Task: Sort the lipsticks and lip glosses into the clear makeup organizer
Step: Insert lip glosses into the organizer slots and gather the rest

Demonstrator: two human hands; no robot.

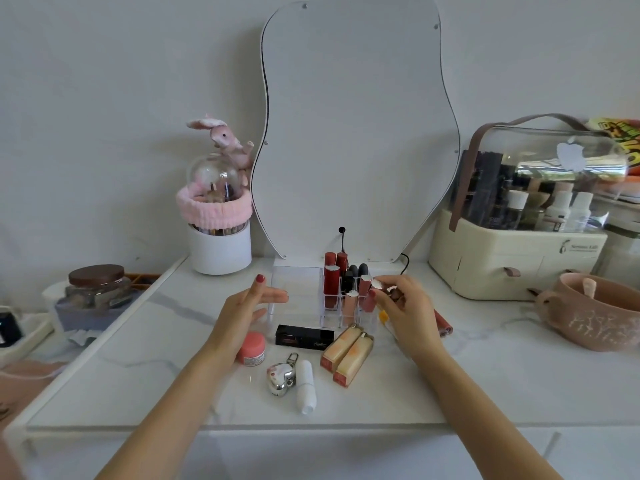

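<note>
Two hands are working at the clear organizer (298, 289) on the marble tabletop (485, 375): the right hand (403, 306) is pinching a pink lip gloss (370, 299) at the organizer's right edge, while the left hand (247, 311) is resting relaxed, fingers straight, against its left side. Red tubes (334, 275) are standing upright inside. Nearer, two peach lipsticks (348, 355), a black lipstick (304, 337) and a white tube (305, 386) are lying loose.

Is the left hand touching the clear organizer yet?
Cannot tell. In the head view the left hand is open beside the clear organizer, whose transparent left wall hides any contact.
</note>
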